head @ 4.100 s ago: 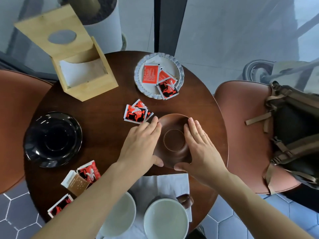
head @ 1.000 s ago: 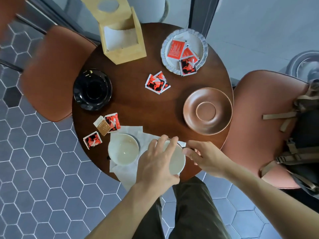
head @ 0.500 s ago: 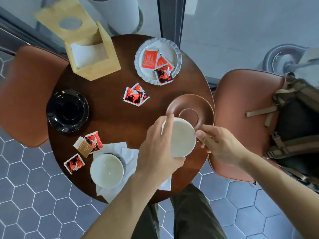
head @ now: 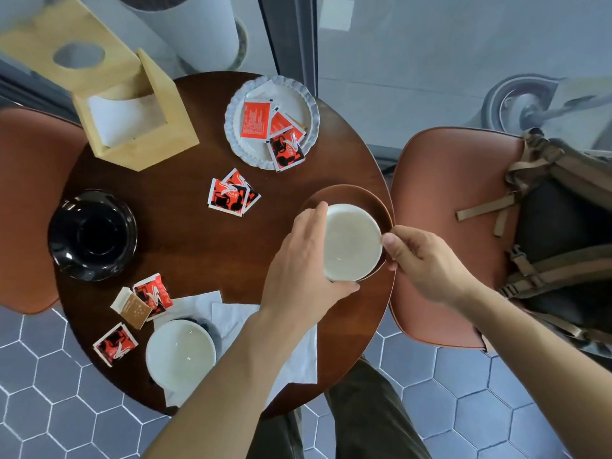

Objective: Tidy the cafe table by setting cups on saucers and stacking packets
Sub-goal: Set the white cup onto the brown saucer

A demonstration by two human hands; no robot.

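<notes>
My cup is upright, its round mouth facing up, over the brown saucer between my two hands; I cannot tell whether it touches the saucer yet. My left hand curls round the cup's left side, thumb at the near rim. My right hand pinches at the cup's right edge, fingers curled, the handle hidden. Beyond my left hand lie two red packets.

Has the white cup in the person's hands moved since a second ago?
Yes. The white cup left the paper napkin at the table's near edge and now sits over the brown saucer, farther from the other white cup.
</notes>
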